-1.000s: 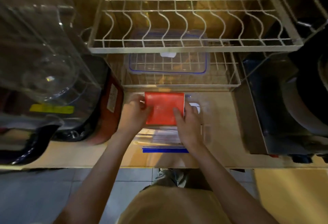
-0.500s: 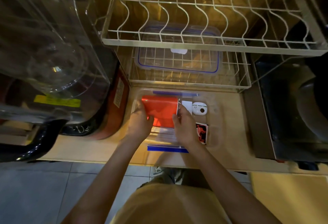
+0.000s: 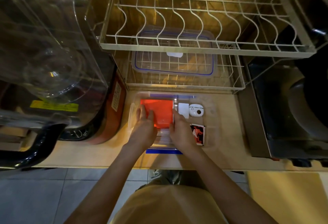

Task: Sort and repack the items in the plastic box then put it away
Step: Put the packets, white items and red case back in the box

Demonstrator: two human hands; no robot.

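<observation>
A clear plastic box [image 3: 212,131] with blue clips sits on the wooden counter. Inside it lies a flat red packet [image 3: 160,113] at the left. My left hand [image 3: 144,128] rests on the packet's left part with straight fingers. My right hand [image 3: 180,131] touches the packet's right edge, fingers extended. To the right in the box are a white block [image 3: 183,110], a small white round device [image 3: 196,110] and a red-and-black card packet [image 3: 198,134]. The box's clear lid [image 3: 174,53] with a blue seal lies on the lower wire shelf behind.
A wire dish rack [image 3: 195,46] overhangs the back of the counter. A large clear-lidded appliance [image 3: 44,60] stands at the left, a dark appliance [image 3: 287,110] at the right. The counter's front edge [image 3: 88,167] runs just before the tiled floor.
The red packet has gone down from held above the box to lying flat inside it. Both hands have loosened from gripping it to resting on it.
</observation>
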